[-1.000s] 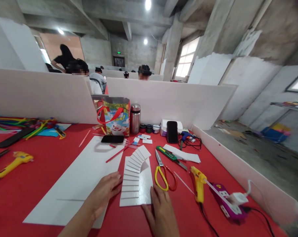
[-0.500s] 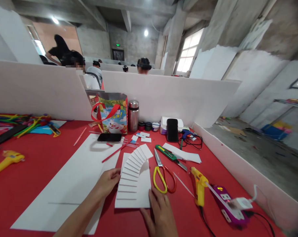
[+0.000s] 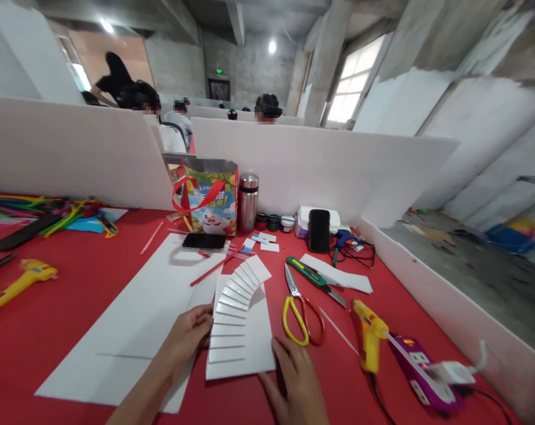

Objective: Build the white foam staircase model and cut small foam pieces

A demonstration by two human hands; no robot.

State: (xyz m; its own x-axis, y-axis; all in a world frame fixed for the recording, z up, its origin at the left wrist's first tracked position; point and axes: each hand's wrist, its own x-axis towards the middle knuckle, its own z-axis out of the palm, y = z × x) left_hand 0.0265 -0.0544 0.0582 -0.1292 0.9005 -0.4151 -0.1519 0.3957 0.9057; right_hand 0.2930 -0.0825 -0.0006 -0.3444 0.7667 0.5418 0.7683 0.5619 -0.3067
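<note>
Here, white stepped piece [image 3: 227,332] between both hands [image 3: 190,332].

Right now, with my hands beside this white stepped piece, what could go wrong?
Your right hand is close to the scissors, so it might knock them. The green utility knife has its blade out and could nick you on a reach across. The yellow glue gun on the right may be hot, though heat doesn't show.
</note>
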